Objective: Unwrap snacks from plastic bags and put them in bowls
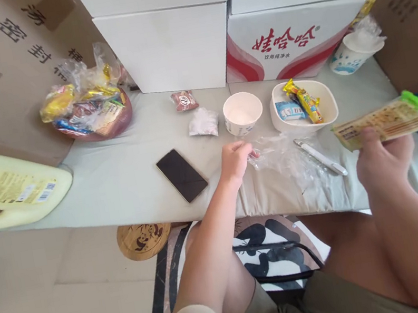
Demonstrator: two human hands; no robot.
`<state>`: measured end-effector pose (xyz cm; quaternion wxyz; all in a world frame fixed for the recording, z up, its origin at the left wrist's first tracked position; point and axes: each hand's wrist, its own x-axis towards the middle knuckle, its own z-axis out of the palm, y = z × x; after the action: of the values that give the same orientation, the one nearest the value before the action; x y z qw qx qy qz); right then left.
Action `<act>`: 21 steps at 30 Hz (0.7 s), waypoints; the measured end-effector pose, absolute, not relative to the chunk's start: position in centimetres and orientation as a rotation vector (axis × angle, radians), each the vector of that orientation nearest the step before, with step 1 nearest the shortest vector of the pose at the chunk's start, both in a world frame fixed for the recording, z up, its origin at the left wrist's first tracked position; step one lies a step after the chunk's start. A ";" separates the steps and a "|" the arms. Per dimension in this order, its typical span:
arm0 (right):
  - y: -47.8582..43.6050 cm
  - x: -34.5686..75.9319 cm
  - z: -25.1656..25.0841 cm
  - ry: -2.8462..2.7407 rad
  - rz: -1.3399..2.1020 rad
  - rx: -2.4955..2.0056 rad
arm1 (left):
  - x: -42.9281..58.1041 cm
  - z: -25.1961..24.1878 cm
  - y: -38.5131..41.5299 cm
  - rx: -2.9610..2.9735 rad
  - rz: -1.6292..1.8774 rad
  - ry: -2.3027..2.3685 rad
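Note:
My right hand [384,164] grips a flat snack packet [383,122] with a bright green end, raised at the right. My left hand [237,160] is closed, its fingers pinching the edge of a clear plastic bag [285,157] that lies crumpled on the cloth. On that bag's right part rests a white utility knife [320,157]. Just beyond my left hand stands a white paper cup [243,113]. To the cup's right, a white plastic tub [330,104] holds yellow-wrapped snacks [307,102] and a blue-and-white packet [290,111].
A black phone [182,175] lies left of my left hand. Two small packets, one brown [184,101] and one whitish [203,122], sit behind it. A bowl of wrapped snacks [123,120], a yellow jug [9,184], a patterned cup [348,55] and white boxes [171,50] stand around.

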<state>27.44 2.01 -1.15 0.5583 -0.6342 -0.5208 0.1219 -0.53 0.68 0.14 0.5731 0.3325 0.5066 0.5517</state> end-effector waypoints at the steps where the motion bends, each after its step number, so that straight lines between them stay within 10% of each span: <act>1: 2.8 27.3 -0.2 -1.244 0.204 -1.486 | -0.5 0.1 0.7 0.802 1.283 1.176; 11: 11.5 25.1 4.1 -2.582 0.095 -1.768 | -1.2 -0.3 0.0 0.944 1.206 1.143; 21: 12.5 25.7 2.5 -2.583 -0.254 -1.828 | -0.7 -0.3 -0.2 0.957 1.182 1.171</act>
<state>25.75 12.54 2.45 -0.0163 -0.5758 -0.8135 -0.0802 -0.74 -0.19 -0.28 0.5736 0.4084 0.4997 0.5044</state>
